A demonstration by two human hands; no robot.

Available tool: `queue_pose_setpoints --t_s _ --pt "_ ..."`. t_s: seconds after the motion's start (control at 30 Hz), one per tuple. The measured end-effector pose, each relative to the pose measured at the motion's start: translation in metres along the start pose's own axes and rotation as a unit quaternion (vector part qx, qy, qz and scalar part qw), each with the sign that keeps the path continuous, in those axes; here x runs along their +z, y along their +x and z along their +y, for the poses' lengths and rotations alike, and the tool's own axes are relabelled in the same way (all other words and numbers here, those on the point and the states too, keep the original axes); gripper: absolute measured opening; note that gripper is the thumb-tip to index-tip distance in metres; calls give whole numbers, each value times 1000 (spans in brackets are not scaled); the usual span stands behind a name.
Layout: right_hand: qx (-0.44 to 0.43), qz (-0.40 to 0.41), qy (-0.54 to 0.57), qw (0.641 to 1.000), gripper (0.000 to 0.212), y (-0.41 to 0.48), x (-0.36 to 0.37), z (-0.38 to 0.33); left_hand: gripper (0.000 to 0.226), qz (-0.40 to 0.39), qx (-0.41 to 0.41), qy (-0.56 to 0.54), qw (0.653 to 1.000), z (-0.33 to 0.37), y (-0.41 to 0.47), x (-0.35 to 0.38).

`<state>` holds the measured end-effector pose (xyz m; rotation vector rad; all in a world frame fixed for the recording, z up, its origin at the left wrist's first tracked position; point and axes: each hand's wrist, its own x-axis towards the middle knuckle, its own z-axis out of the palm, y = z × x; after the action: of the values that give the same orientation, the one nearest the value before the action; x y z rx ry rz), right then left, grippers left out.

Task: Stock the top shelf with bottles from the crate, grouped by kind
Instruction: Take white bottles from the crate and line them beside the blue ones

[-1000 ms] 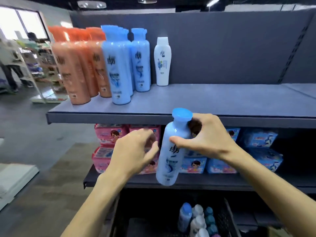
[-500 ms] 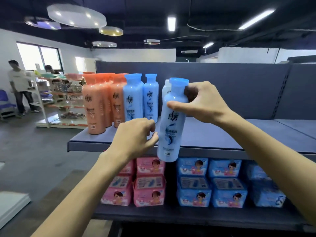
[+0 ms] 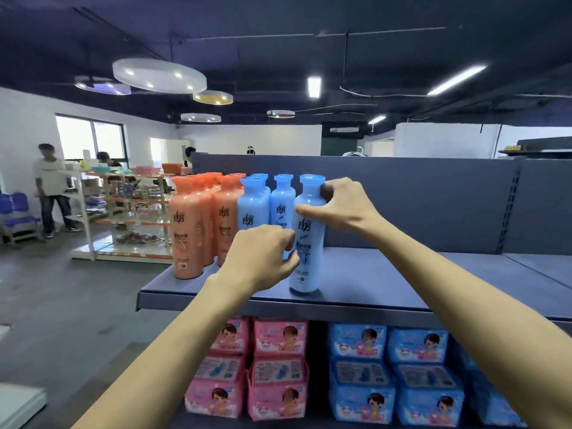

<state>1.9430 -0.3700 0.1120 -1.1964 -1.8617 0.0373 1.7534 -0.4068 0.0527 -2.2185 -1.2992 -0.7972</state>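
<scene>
A light blue bottle point(image 3: 305, 274) stands upright on the grey top shelf point(image 3: 387, 283), near its front edge. My right hand point(image 3: 340, 205) grips it at the neck, just under the cap. My left hand point(image 3: 260, 258) is curled, and its fingertips touch the bottle's left side at mid height. To the left, other blue bottles point(image 3: 252, 212) stand in a group, with several orange bottles point(image 3: 187, 230) beyond them. The white bottle and the crate are not in sight.
The shelf's grey back panel point(image 3: 418, 205) rises behind the bottles. On the lower shelf sit pink packs point(image 3: 272, 366) and blue packs point(image 3: 393, 366). At the far left a person point(image 3: 51, 187) stands by a white display rack point(image 3: 123, 212).
My right hand has lifted the blue bottle from below shelf level and set it on the top shelf beside the blue group. My left hand rose alongside and now touches it.
</scene>
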Motion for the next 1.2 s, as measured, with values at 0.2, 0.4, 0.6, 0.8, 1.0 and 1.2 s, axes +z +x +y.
queue_pose_setpoints --t_s 0.2,0.4,0.6,0.8,1.0,1.2 --pt "39 0 22 999 37 0 19 12 22 -13 0 10 1000 -10 -2 17" --pt "71 -94 13 993 58 -38 46 38 19 -22 -8 1 1000 -16 -12 37" --pt "101 -79 28 991 54 -79 75 61 18 -43 -23 18 999 -37 -23 50" --pt "126 -101 12 987 49 -64 88 64 19 -59 -29 15 998 -39 -18 61" --pt "146 -109 3 983 49 -42 111 65 17 -52 -30 14 998 -42 -13 66" --pt "161 -106 -8 981 48 -26 128 65 19 -36 -34 22 999 -51 -10 69"
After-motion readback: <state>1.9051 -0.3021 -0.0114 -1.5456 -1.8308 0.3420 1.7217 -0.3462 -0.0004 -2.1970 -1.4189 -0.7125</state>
